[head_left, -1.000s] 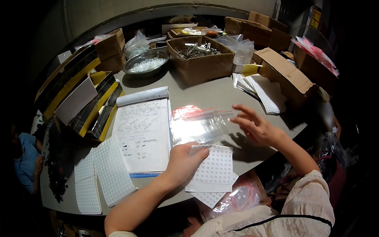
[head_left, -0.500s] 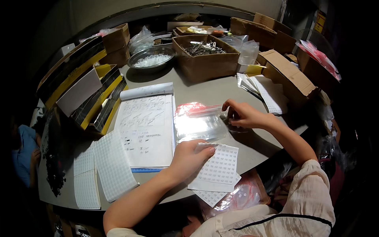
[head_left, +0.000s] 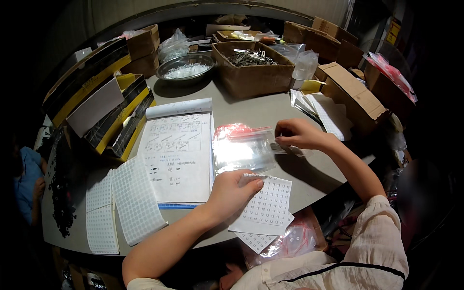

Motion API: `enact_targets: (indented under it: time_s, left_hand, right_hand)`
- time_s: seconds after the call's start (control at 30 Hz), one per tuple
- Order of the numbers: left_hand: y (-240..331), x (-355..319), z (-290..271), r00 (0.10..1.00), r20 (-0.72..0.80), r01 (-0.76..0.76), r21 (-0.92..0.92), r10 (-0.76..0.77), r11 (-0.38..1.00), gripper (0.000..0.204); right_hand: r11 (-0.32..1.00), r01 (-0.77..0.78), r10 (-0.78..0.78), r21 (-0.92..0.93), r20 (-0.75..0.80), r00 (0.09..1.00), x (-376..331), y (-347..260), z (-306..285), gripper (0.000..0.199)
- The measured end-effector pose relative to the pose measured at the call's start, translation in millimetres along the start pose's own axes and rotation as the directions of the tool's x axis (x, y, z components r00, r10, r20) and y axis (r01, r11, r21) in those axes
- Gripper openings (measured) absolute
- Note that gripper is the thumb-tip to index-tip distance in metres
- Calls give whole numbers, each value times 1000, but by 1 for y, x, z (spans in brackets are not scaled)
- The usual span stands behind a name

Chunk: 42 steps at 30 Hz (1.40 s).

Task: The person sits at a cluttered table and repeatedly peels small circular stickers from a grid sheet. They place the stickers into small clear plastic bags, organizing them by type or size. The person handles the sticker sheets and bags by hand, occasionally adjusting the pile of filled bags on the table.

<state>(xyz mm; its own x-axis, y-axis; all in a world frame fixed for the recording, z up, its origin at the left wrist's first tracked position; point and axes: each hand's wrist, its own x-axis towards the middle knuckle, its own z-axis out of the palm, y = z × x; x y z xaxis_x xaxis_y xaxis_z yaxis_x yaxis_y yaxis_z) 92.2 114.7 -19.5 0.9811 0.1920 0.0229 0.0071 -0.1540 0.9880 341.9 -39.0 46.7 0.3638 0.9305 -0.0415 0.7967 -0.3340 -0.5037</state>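
The left hand is pressing flat on a sticker sheet at the bench edge, while the right hand is pinching the clear bag just beyond it with closed fingers.

white dotted sticker sheet, clear red-topped bag

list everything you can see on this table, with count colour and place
clear plastic bags: a small stack, red-topped, table centre
sticker sheet: white, several stacked, near edge under left hand
grid sheets: about three, white, left near edge
open notebook: one, white, left of bags
metal bowl: one, silver, far left
open cardboard box: one, brown, holding metal parts, far centre
black-and-yellow boxes: several, far left
left hand: on sticker sheet
right hand: fingers pinching bag edge
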Motion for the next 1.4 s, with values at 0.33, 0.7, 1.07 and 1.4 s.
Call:
enact_targets:
  time_s: [0.33, 0.7, 1.07, 1.4]
  left_hand:
    - [-3, -1, 0, 999, -5, -54, 1, 54, 999, 29]
    - [-2, 0, 0, 1000, -1, -28, -4, 28, 1000, 31]
    - [5, -2, -2, 1000, 1, 22, -113, -22, 993, 27]
    - [2, -3, -2, 1000, -10, 2, -74, -3, 997, 25]
  right_hand:
    - [949, -82, 81, -304, -15, 997, 27, 7, 22, 31]
    - [985, 31, -65, 171, 199, 978, 10, -11, -2, 26]
    - [870, 293, -306, -397, 33, 952, 5, -17, 44, 38]
    - [963, 227, -235, -145, -35, 971, -33, -35, 22, 32]
